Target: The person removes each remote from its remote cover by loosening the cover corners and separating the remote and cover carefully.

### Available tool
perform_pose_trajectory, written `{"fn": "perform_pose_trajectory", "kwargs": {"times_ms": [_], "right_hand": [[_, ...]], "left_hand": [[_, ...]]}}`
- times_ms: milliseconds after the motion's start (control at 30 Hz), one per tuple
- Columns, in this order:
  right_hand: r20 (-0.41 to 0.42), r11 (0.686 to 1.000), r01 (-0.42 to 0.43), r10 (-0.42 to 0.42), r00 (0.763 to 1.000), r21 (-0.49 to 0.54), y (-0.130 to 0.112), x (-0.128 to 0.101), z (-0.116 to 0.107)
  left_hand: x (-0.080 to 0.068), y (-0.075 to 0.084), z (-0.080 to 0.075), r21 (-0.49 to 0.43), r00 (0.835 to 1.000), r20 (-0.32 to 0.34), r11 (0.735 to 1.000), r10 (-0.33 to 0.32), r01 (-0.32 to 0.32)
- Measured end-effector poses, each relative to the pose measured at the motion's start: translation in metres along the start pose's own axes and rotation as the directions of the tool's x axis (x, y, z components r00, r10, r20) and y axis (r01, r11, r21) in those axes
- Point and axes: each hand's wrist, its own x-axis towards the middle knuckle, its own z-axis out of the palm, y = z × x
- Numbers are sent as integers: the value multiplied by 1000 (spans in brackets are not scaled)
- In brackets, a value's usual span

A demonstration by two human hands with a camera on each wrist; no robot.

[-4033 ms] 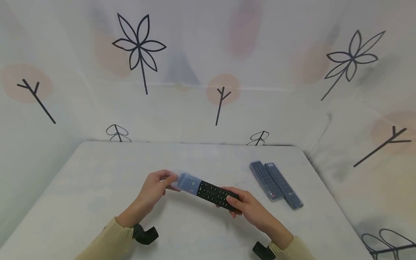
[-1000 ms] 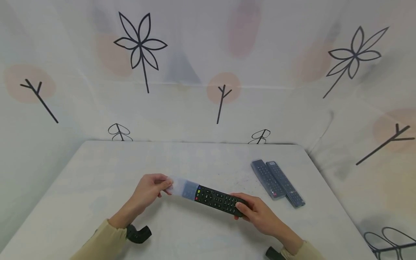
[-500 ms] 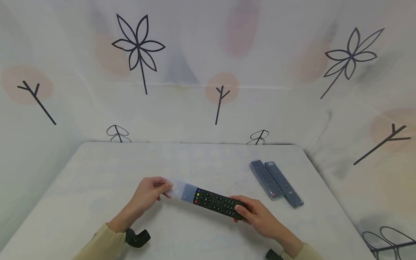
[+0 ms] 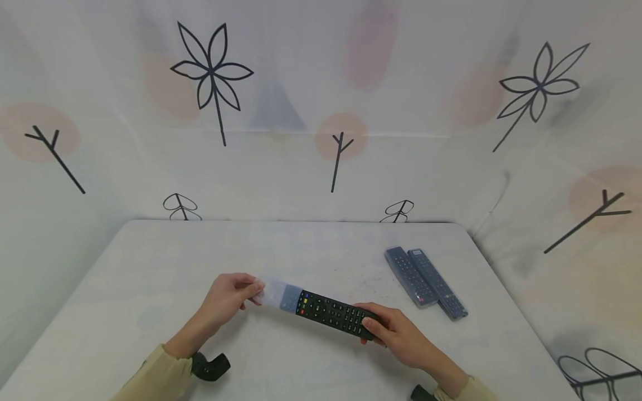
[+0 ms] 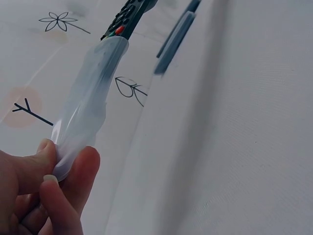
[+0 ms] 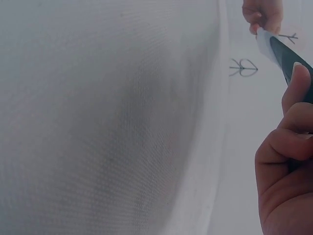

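A black remote control [image 4: 331, 313] is held slantwise over the table, its left end inside a translucent bluish-white sleeve cover [image 4: 277, 294]. My right hand [image 4: 393, 331] grips the bare right end of the remote, thumb on top near the buttons. At the far end of the cover, my left hand [image 4: 228, 298] pinches its flat tip between thumb and fingers. The left wrist view shows the cover [image 5: 90, 98] pulled long and partly hollow beyond the remote's end, with a red button [image 5: 119, 30] just past its mouth.
Two more remotes in bluish covers lie side by side at the right: a wider one [image 4: 411, 277] and a narrower one [image 4: 438, 284]. They rest on the white table [image 4: 175, 250], whose back edge meets a patterned cloth wall [image 4: 281, 178].
Over four seconds the cover has slid left along the remote, baring more buttons, as my hands drew apart. In the last second both hands barely moved, the cover creeping slightly further off.
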Motion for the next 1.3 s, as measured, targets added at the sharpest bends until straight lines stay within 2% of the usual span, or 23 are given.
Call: {"fn": "perform_pose_trajectory", "kwargs": {"times_ms": [800,1300], "right_hand": [[8,999,18,-19,1000,35,7,-2,0],[18,998,1,-2,1000,71,10,-1,3]], "left_hand": [[-2,-7,-3,0,1000,-13,1000,-13,13],[0,-10,-4,31,1000,-12,999,13,-13]]}}
